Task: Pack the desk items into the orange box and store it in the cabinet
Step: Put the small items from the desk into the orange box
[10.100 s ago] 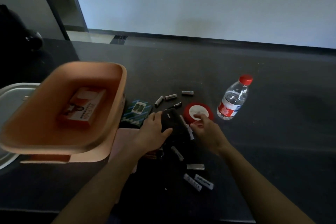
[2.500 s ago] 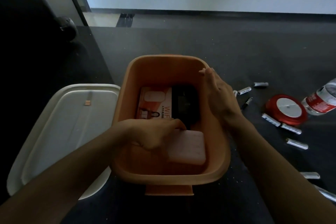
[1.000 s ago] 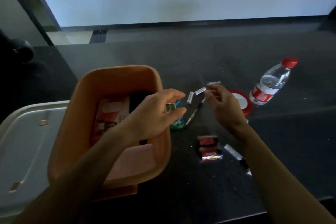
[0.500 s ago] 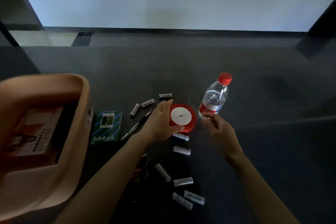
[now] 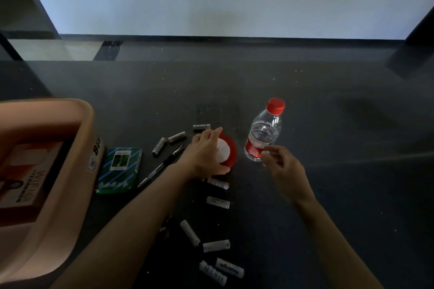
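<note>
The orange box [image 5: 44, 185] sits at the left edge of view, open, with a printed carton [image 5: 23, 178] lying flat inside, as packing shifts from the box to the loose items on the dark desk [image 5: 328, 124]. Half a second ago the left hand [image 5: 204, 155] only touched the near side of the red round tin [image 5: 229, 150]; it now lies across the tin's white top, fingers spread and curling over the rim, thumb under the near edge, apparently about to lift it. The right hand [image 5: 281, 164], empty and loosely curled, has drawn nearer the water bottle [image 5: 264, 134], which stands upright just right of the tin; no contact with it can be made out. That suggests the tin goes into the box next, with much still to gather. Left of the tin lie a pen [image 5: 162, 166] and, between it and the box, a green patterned pack [image 5: 119, 169] just beside the box wall. Batteries [image 5: 217, 203] are scattered behind, beside and in front of the tin (a cluster lies well to the near side, beneath the forearms). The desk beyond the tin and to the right of the bottle is bare, leaving free room; the path from tin to box crosses the pen and pack, so a lifted carry looks safer than a slide.
</note>
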{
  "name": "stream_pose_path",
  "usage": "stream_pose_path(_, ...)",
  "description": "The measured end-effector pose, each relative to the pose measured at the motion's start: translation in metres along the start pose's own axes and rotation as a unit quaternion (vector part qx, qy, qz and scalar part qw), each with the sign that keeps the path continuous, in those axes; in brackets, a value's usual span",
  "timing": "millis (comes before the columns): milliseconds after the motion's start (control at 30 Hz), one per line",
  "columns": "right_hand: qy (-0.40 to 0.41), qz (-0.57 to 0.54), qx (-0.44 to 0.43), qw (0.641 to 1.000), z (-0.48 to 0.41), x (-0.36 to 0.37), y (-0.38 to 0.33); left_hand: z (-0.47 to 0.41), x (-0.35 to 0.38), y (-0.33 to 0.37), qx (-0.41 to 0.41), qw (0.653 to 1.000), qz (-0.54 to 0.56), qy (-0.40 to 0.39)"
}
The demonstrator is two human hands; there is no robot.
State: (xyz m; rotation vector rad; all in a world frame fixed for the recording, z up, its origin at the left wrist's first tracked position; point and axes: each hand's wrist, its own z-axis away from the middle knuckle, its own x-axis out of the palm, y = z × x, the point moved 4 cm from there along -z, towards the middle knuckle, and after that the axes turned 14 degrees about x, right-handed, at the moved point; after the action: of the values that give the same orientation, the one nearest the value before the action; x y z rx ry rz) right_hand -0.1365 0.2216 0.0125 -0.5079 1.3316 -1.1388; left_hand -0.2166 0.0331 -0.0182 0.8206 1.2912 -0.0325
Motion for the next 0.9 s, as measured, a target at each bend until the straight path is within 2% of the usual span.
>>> stream_pose_path(133, -0.019, 0.002, -0.027, 0.999, 0.000, 0.023, -0.017, 0.026, -0.052, -0.017, -0.015, 0.997, 0.039, 0.063)
stream_pose_path(267, -0.074, 0.009, -0.062, 0.995, 0.007, 0.069, -0.050, 0.085, -0.123, -0.045, -0.018, 0.990, 0.020, 0.141)
stream_pose_path(400, -0.129, 0.038, -0.104, 0.985, 0.027, 0.132, -0.089, 0.166, -0.183, -0.082, -0.076, 0.977, 0.036, 0.198)
stream_pose_path(500, -0.147, 0.068, -0.162, 0.973, 0.054, 0.189, -0.124, 0.228, -0.214, -0.115, -0.128, 0.965, -0.027, 0.228)
stream_pose_path(567, -0.163, 0.097, -0.213, 0.958, 0.077, 0.228, -0.148, 0.258, -0.223, -0.138, -0.125, 0.961, 0.019, 0.245)
stream_pose_path(667, -0.152, 0.104, -0.243, 0.952, 0.101, 0.270, -0.176, 0.284, -0.223, -0.165, -0.110, 0.970, 0.035, 0.214)
stream_pose_path(800, -0.082, 0.084, -0.178, 0.977, 0.101, 0.287, -0.186, 0.287, -0.212, -0.188, -0.085, 0.986, -0.014, 0.140)
stream_pose_path(900, -0.055, 0.052, -0.160, 0.984, 0.099, 0.285, -0.180, 0.274, -0.200, -0.195, -0.045, 0.992, -0.044, 0.112)
